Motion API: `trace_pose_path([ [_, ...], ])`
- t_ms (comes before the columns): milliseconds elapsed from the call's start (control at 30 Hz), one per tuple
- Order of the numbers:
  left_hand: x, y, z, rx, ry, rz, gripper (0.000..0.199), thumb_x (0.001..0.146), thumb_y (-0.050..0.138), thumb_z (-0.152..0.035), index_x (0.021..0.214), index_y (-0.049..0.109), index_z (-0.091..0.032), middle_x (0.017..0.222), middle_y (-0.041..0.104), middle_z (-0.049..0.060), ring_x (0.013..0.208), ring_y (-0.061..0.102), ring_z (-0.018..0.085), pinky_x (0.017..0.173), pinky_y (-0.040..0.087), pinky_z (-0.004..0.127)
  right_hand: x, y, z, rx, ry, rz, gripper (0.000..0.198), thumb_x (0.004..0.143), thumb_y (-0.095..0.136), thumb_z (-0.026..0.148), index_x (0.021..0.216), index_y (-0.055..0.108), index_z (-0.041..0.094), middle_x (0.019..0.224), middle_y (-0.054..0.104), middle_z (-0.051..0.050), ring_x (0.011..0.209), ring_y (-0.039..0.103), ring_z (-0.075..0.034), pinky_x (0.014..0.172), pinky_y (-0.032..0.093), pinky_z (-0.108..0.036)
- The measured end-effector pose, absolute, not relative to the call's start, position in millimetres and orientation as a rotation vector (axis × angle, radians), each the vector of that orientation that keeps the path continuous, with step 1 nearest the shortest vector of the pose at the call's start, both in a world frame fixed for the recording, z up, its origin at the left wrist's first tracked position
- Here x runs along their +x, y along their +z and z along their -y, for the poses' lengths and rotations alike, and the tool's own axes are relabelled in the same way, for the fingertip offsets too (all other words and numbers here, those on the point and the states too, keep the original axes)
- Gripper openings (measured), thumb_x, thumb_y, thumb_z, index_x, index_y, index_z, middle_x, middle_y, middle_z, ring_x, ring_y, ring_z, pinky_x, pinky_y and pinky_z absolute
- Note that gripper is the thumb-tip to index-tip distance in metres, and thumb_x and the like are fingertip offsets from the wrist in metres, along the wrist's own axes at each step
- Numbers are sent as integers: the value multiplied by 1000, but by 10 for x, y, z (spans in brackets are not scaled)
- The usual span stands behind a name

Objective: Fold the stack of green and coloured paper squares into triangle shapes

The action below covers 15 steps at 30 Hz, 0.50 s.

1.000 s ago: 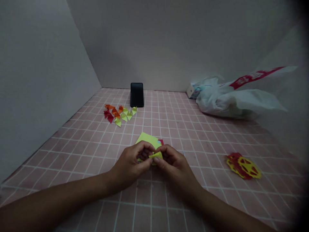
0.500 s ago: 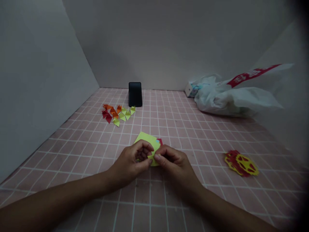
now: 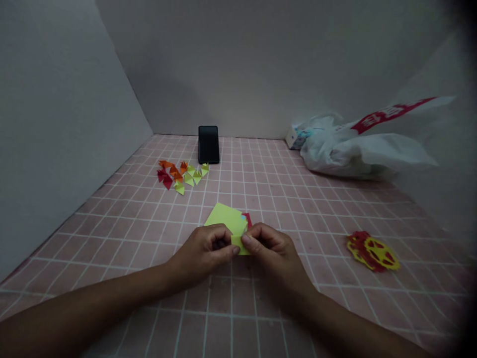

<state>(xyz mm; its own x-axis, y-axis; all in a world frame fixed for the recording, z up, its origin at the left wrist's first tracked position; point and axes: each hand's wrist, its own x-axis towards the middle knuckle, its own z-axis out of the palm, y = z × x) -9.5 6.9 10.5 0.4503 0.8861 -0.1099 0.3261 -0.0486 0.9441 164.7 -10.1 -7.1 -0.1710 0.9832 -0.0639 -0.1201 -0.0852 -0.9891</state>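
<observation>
Between my fingertips is a small piece of yellow folded paper [image 3: 236, 240]. My left hand [image 3: 210, 248] pinches its left edge between thumb and index finger. My right hand [image 3: 271, 251] pinches the right edge in the same way. Just behind and under it lie yellow paper sheets [image 3: 222, 215], partly covered by my hands, with a red paper corner [image 3: 248, 219] and a bit of light blue showing at their right. Farther off to the left, several small folded paper pieces [image 3: 179, 188] in red, orange and yellow lie in a group.
A black phone [image 3: 208, 144] leans upright near the back wall. At the back right lie a white plastic bag [image 3: 343, 151] and a small box [image 3: 294, 137]. Red and yellow cut-out shapes [image 3: 373, 252] lie on the tiled-pattern surface [image 3: 208, 333] at the right.
My left fingers have closed in around the yellow folded paper, which now shows more of its face between both hands. The other things have stayed put.
</observation>
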Motion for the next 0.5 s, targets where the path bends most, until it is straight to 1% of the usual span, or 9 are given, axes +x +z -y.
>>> trace_pose_path([
  [133, -92, 106, -57, 1562, 629, -1037, 18, 82, 57, -28, 69, 52, -16, 63, 44, -4, 59, 38, 11, 56, 31, 23, 1635, -48, 114, -1099, 1451, 1163, 26, 80, 67, 35, 63, 55, 18, 60, 49, 3, 56, 40, -10, 52, 31, -23],
  [233, -91, 104, -49, 1576, 602, -1021, 24, 84, 55, -32, 66, 50, -17, 60, 41, -5, 57, 36, 10, 55, 29, 23, 1622, -55, 122, -1080, 1460, 1127, 26, 80, 67, 35, 64, 56, 18, 62, 51, 2, 57, 42, -11, 53, 33, -23],
  [333, -92, 120, -47, 1667, 611, -1051, 27, 85, 55, -31, 63, 47, -17, 59, 41, -5, 58, 37, 11, 55, 29, 24, 1618, -73, 132, -1062, 1477, 1096, 25, 80, 67, 36, 65, 56, 18, 63, 52, 2, 56, 43, -11, 52, 34, -22],
  [500, -108, 136, -54, 1801, 634, -1084, 29, 88, 51, -29, 63, 41, -19, 59, 39, -6, 56, 36, 11, 54, 27, 24, 1622, -99, 138, -1066, 1493, 1073, 27, 81, 67, 38, 66, 54, 19, 57, 49, 4, 49, 39, -9, 48, 31, -22],
])
